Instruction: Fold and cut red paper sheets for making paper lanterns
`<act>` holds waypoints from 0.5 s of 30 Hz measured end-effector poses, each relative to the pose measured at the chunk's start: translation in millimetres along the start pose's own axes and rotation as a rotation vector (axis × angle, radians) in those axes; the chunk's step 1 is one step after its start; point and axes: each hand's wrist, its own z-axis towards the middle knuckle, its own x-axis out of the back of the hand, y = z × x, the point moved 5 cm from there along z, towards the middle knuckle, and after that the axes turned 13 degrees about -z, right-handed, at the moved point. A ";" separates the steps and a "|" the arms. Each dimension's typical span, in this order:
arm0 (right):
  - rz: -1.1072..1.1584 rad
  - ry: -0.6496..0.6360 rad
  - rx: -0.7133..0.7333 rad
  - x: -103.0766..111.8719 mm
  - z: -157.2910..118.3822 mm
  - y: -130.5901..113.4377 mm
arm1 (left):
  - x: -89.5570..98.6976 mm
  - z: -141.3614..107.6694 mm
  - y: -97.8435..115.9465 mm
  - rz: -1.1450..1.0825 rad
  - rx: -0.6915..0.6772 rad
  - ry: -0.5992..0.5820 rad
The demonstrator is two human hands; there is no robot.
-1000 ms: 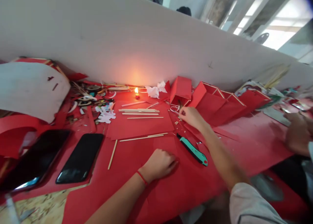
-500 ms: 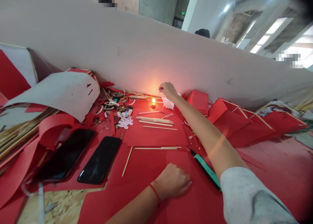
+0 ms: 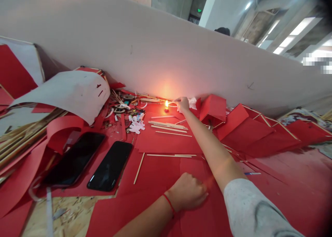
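Note:
A small flame (image 3: 166,104) burns at the back of the red paper, close to the wall. Just right of it is my right hand (image 3: 182,104), its fingers pinched on a thin pale stick (image 3: 172,103) whose tip reaches the flame. My left hand (image 3: 190,192), with a red cord at the wrist, rests closed on the red paper (image 3: 153,209) in front; what it may hold is hidden. Several thin wooden sticks (image 3: 168,126) lie between the left hand and the flame. One stick (image 3: 139,168) lies slanted at the left.
Two black phones (image 3: 110,166) (image 3: 75,159) lie at the left. Bamboo strips (image 3: 26,140), a curved white sheet (image 3: 64,92) and scraps (image 3: 124,109) are beyond them. Red paper box shapes (image 3: 213,109) stand at the right along the pale wall (image 3: 155,54).
My right hand has moved down to beside the flame with a thin stick in its fingers. The green cutter is now hidden by my right arm. The view has shifted slightly.

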 end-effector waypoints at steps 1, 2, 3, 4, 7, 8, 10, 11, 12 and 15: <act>0.038 0.007 -0.025 -6.6 -1.6 5.6 | 0.4 -0.1 0.5 0.002 -0.003 -0.001; 0.076 0.018 -0.047 -12.5 -2.9 10.2 | 0.9 -0.3 1.0 0.003 -0.006 -0.003; 0.113 0.031 -0.067 -17.5 -3.8 13.9 | 1.3 -0.4 1.2 0.004 -0.009 -0.003; 0.147 0.045 -0.087 -21.6 -4.5 17.0 | 1.7 -0.5 1.4 0.004 -0.012 -0.003; 0.232 0.070 -0.151 -29.5 -5.6 24.2 | 2.5 -0.6 1.2 0.001 -0.017 -0.002; 0.254 0.072 -0.172 -31.0 -5.8 26.2 | 2.7 -0.6 1.0 -0.001 -0.017 -0.002; 0.289 0.071 -0.208 -32.9 -6.2 29.4 | 2.8 -0.7 0.6 -0.003 -0.015 0.000; 0.302 0.069 -0.224 -33.6 -6.4 30.6 | 2.7 -0.7 0.4 -0.004 -0.013 0.000; 0.315 0.069 -0.236 -34.1 -6.6 31.4 | 2.5 -0.7 0.2 -0.005 -0.010 0.001; 0.346 0.068 -0.260 -35.3 -7.4 31.9 | 2.0 -0.8 -0.2 -0.009 -0.004 0.006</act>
